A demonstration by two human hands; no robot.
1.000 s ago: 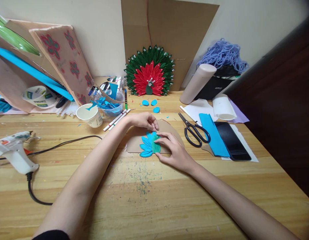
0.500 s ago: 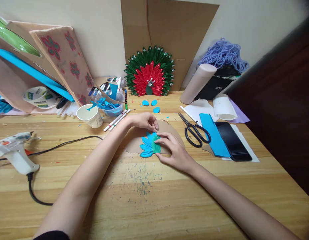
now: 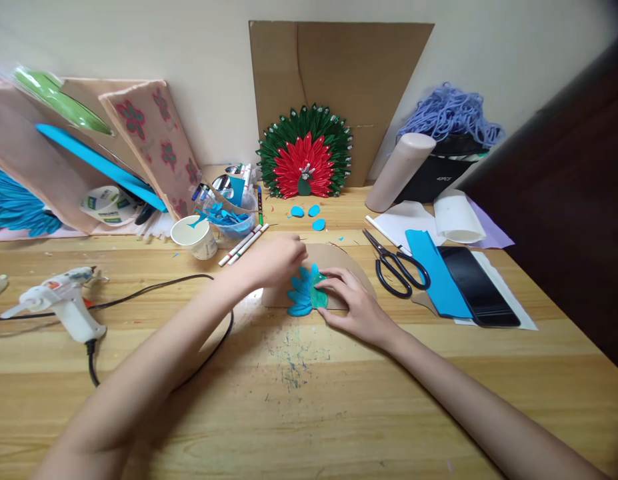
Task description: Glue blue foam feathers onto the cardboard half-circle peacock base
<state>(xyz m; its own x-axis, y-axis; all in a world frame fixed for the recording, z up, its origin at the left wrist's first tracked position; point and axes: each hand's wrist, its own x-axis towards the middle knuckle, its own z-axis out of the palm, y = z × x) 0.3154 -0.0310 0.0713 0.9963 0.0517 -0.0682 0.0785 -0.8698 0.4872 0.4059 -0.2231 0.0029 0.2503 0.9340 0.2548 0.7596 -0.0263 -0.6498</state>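
A rounded cardboard piece [image 3: 356,273] lies flat on the table under both hands. Blue paper petals [image 3: 299,293] fan out on it, along the left side of a green leaf-shaped piece [image 3: 319,293]. Thumb and fingers of my right hand [image 3: 356,307] rest round the green piece and hold it down. My left hand [image 3: 276,260] hovers over the cardboard's left part, just above the petals. Its fingers are curled together, and whatever they may pinch is hidden. Three loose blue petals [image 3: 319,225] lie beyond the cardboard.
Black-handled scissors [image 3: 396,267], a blue paper strip [image 3: 439,277] and a phone [image 3: 479,287] lie right. A glue gun [image 3: 63,303] with its cord lies left. Behind stand a paper cup [image 3: 193,239], a tub of scraps [image 3: 233,220] and a red-green peacock [image 3: 305,157].
My left hand has moved from the top of the petals leftward, its fingers curling further in. My right hand stays on the green piece. The whole view has shifted a little.
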